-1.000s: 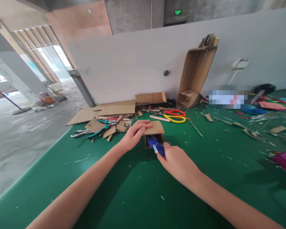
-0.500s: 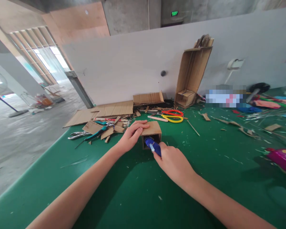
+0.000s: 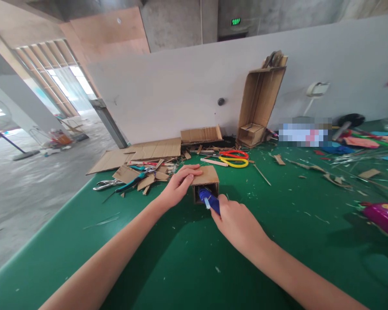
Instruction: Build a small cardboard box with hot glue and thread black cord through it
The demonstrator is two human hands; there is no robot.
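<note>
A small cardboard box (image 3: 205, 175) stands on the green table with its open side facing me. My left hand (image 3: 181, 183) grips it at the upper left, fingers lying across the top. In my right hand (image 3: 237, 217) is a blue glue gun (image 3: 214, 204), closed in my fist. A short whitish stick shows at its near end. The gun's front part reaches into the box's opening, so its tip is hidden.
Behind the box lie scissors (image 3: 234, 161) with red and yellow handles. Teal-handled pliers (image 3: 134, 181) rest among cardboard scraps (image 3: 126, 173) at left. A tall cardboard piece (image 3: 261, 99) leans on the white partition. A magenta packet (image 3: 383, 218) sits at right.
The glue gun and my right hand have shifted slightly right and down at the opening. My left hand stays on the box.
</note>
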